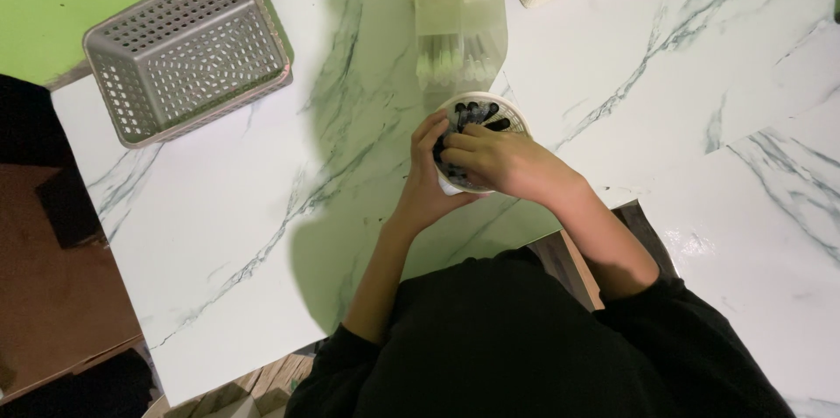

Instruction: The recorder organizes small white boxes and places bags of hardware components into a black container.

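While left hand [426, 180] steadies cup [512, 117], right hand [499, 160] grasps pens [477, 112].

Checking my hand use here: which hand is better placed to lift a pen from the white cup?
Probably the right hand: its fingers lie over the dark pens in the white cup, while the left hand grips the cup's side.

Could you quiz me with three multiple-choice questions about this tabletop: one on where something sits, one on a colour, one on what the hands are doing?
1. Where does the grey basket sit?
A. far left of the marble table
B. beside the right elbow
C. on the floor

2. What colour are the sleeves?
A. white
B. black
C. red

3. What are the hands doing?
A. resting flat
B. both at the white cup of dark-tipped items
C. lifting the basket

Answers: 1 A, it lies upper left. 2 B, dark cloth covers both arms. 3 B, left hand and right hand meet at the cup.
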